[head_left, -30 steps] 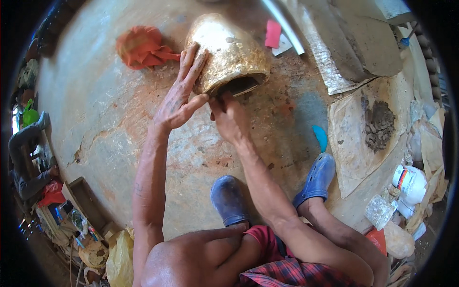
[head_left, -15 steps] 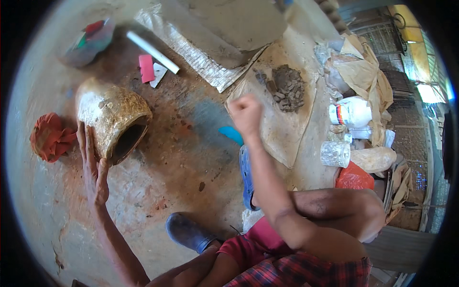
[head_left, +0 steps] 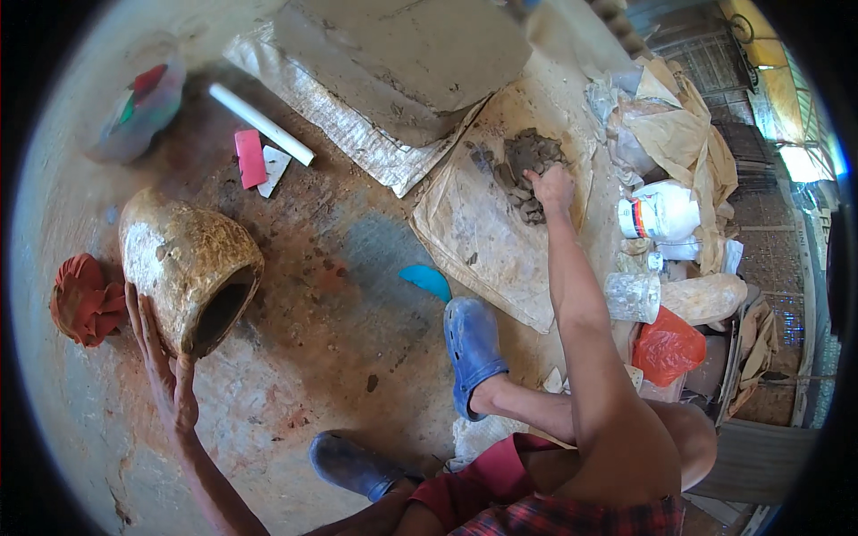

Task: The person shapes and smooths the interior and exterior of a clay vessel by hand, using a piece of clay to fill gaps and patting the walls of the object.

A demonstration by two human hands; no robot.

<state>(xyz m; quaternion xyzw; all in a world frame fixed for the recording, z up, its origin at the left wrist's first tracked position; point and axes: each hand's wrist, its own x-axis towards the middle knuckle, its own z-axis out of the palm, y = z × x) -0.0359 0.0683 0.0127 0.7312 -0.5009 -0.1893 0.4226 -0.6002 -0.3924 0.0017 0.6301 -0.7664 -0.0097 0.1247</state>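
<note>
A hollow, rounded clay pot [head_left: 183, 259] with a mottled tan and whitish surface lies tilted at the left, its dark mouth toward me. Against its near side rests my left hand [head_left: 168, 380], fingers stretched along the wall and thumb up by the rim. Over on the right, my right hand [head_left: 552, 188] is at a heap of grey-brown clay lumps [head_left: 529, 152], its fingers curled in on the clay; the fingertips are partly hidden. The heap sits on a pale, dirty sheet [head_left: 483, 232].
A large clay block [head_left: 402, 54] stands on a silvery sack [head_left: 375, 156] at the back. Nearby lie a white tube [head_left: 262, 125], a pink block [head_left: 249, 159], and a blue curved piece [head_left: 425, 281]. Crumpled reddish clay [head_left: 85, 299] is far left; white tubs [head_left: 666, 213] line the right.
My right hand has moved from above the sheet, right and away from me, down to the clay heap. My left hand still rests on the pot. The whole view has shifted slightly.
</note>
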